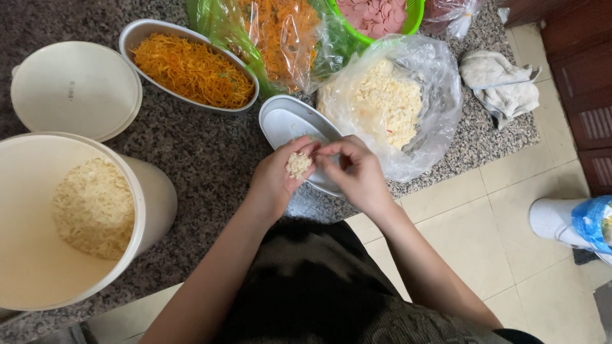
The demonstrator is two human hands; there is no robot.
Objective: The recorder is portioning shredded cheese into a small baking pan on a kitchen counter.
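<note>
My left hand (275, 175) is cupped palm up and holds a small clump of pale crumbly food (298, 164). My right hand (357, 172) sits beside it, its fingertips pinching at the clump. Both hands hover over an empty oval metal dish (287, 121) on the speckled granite counter (197, 150). Just behind the dish, a clear plastic bag (440, 108) lies open with more of the pale crumbly food (386, 102) inside.
A large cream bucket (35, 267) of rice stands at left, its round lid (73, 89) behind it. An oval dish of shredded orange vegetable (191, 70), a bag of orange shreds (280, 32), a green basket of pink slices (376, 14) and a crumpled cloth (500, 83) line the back.
</note>
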